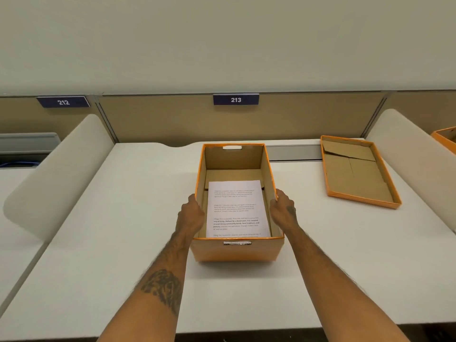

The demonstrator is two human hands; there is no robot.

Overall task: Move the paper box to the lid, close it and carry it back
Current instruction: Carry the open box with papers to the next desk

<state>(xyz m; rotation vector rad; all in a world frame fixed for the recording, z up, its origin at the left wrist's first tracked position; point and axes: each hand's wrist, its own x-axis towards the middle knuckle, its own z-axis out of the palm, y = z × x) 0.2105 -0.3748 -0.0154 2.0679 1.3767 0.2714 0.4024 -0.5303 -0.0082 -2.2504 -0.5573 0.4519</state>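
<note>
An open orange paper box (237,251) stands in the middle of the white desk, with a printed sheet of paper (237,208) lying inside it. My left hand (191,213) presses against the box's left wall near the rim. On the opposite wall, my right hand (283,208) does the same, so both hands clasp the box between them. The orange lid (357,169) lies upside down on the desk at the back right, apart from the box, its brown cardboard inside facing up.
The white desk (123,218) has padded side dividers on the left (56,174) and right (414,156). A back partition carries the sign 213 (236,99). Another orange box corner (446,139) shows past the right divider.
</note>
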